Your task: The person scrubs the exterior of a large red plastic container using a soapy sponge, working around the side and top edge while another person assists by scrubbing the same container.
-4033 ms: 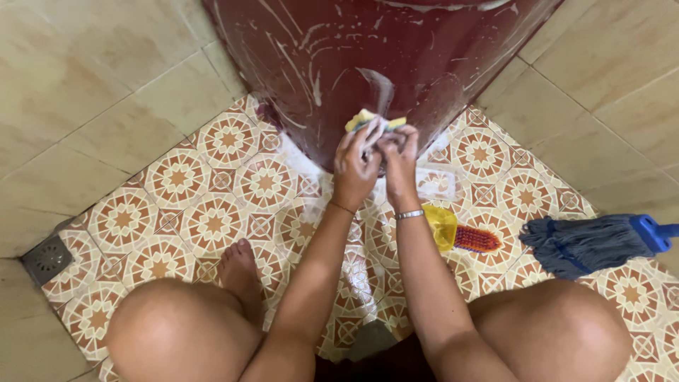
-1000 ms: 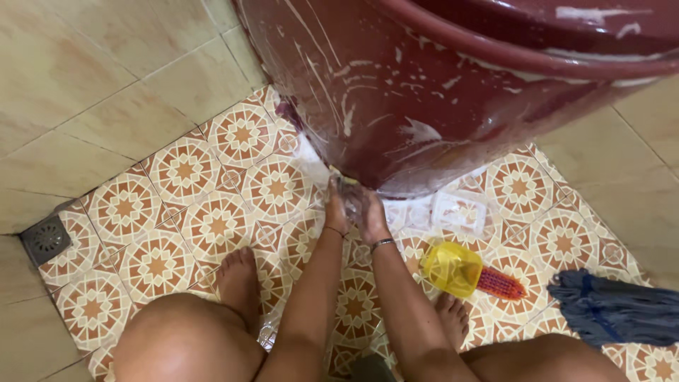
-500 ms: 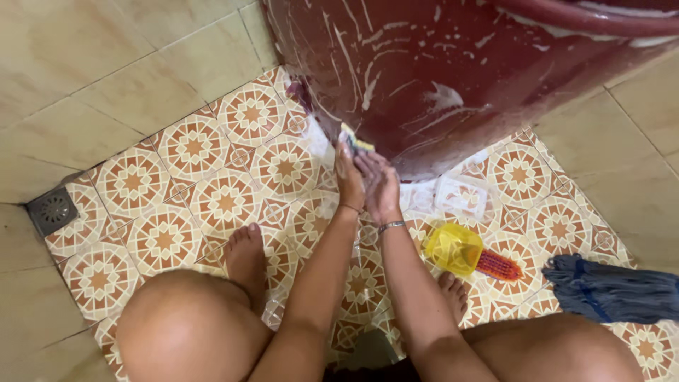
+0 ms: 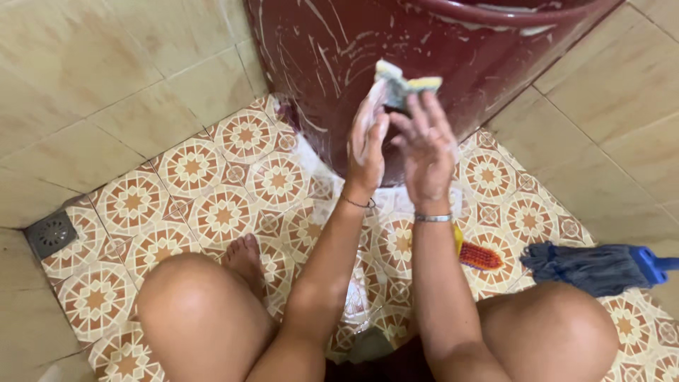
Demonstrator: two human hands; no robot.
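Lifted since half a second ago: sponge [image 4: 407,85] now higher on the side of the dark red tub [image 4: 460,56], both hands raised with it, view tilted a little so the mop shows more fully. Held at the top of the soapy tub wall, yellow and grey, folded or crumpled, pinched from the left by the left hand [image 4: 368,145] with fingers pressed together along its edge, backed by the right hand [image 4: 423,145] with fingers loosely spread and only the tips touching. Soft and light by the look of it, squashy, soaked and slick with suds, so likely to slip; best taken across its middle with thumb behind and fingers in front, not by a corner. White soap streaks all over the tub. Below, patterned floor tiles [image 4: 191,170], a drain grate [image 4: 51,233] at far left, a yellow brush with red bristles [image 4: 479,255] just beside the right forearm, a grey mop head on a blue fitting [image 4: 594,267] near the right knee. Hard to tell: thumbs hidden behind the sponge, tub rim and inside cut off at the top, brush handle mostly hidden by the arm, mop handle out of frame.
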